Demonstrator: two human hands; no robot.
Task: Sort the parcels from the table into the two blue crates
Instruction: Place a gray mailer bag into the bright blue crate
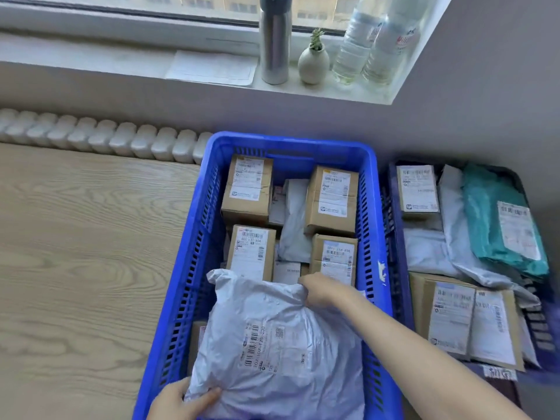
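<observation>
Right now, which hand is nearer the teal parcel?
Right. The right hand grips the white bag's far edge, left of the teal parcel; the left hand holds its near corner, farther off.

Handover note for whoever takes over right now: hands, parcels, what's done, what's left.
Left hand grips the near corner of the white mailer; right hand grips its far edge.
The mailer is held at the near end of the middle crate, above parcels already inside.
Done: boxes and mailers lie in both the middle crate and the right crate.
Left: settle this mailer and let go. No other unsorted parcels are in view.
</observation>
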